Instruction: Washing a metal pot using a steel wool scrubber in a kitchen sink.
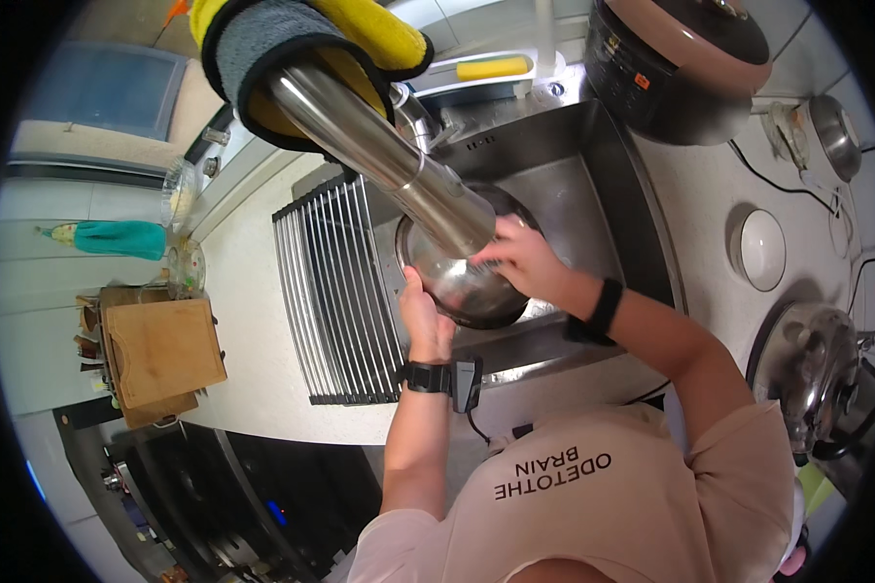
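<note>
A round stainless steel bowl or pot [467, 291] is tilted over the sink [554, 204]. My left hand [424, 321] grips its near left rim, thumb up along the side. Fingers bent, my right hand [529, 255] is at the inside of the vessel on the right. It is blurred, and a small dark patch shows under its fingertips; whether it holds a scrubber cannot be made out. Directly above, the thick steel faucet spout [415, 189] hides part of the vessel and the fingertips. Black straps circle both wrists.
Yellow and grey cloths [277, 58] drape over the faucet. A roll-up drying rack [335, 299] spans the sink's left side. Behind stand a sponge [492, 68] and a rice cooker [678, 73]. A white bowl [762, 250] and lidded pan [809, 372] are right; cutting boards [164, 353] left.
</note>
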Motion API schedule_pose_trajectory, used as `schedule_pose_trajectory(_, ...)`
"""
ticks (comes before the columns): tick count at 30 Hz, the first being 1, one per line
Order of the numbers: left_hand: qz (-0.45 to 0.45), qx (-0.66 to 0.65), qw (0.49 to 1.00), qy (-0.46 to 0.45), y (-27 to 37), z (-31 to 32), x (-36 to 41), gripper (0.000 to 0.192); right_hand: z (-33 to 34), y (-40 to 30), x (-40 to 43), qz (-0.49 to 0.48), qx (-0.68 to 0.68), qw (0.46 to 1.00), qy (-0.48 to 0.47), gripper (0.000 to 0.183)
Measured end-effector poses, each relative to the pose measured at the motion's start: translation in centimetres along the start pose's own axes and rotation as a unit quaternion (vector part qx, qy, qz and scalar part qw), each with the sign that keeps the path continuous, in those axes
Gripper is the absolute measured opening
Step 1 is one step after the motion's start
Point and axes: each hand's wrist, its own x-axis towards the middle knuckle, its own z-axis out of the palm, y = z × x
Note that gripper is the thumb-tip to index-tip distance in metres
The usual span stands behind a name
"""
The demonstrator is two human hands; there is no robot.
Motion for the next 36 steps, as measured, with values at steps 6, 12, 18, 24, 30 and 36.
schedule_pose_trajectory(6, 0.014, 0.016, 1.0, 0.017, 0.7, 0.0, -0.2, 0.041, -0.6, 0.6, -4.1, 0.082, 0.019, 0.995, -0.057, 0.031)
schedule_pose_trajectory(12, -0.04, 0.11, 0.993, -0.029, 1.1, 1.4, -2.3, 0.044, -0.8, 2.4, 3.6, 0.071, -0.011, 0.997, 0.024, 0.027)
schedule_pose_trajectory(18, -0.014, 0.094, 0.995, -0.02, 1.5, -0.8, -1.6, 0.044, 0.1, -0.1, -0.1, -0.088, 0.006, 0.993, -0.076, 0.027)
schedule_pose_trajectory(24, -0.017, 0.135, 0.991, -0.011, 0.9, -0.3, -2.6, 0.038, -0.2, 3.8, 3.3, 0.03, -0.004, 1.0, 0.006, 0.014)
schedule_pose_trajectory(30, 0.026, 0.179, 0.982, -0.06, 0.7, -1.2, -2.5, 0.035, -1.0, 3.5, 1.8, 0.023, -0.045, 0.999, 0.001, 0.021)
schedule_pose_trajectory(36, 0.017, 0.15, 0.987, -0.062, 0.9, -0.6, -3.2, 0.037, -1.7, 1.0, 1.4, -0.02, -0.004, 0.999, -0.051, 0.024)
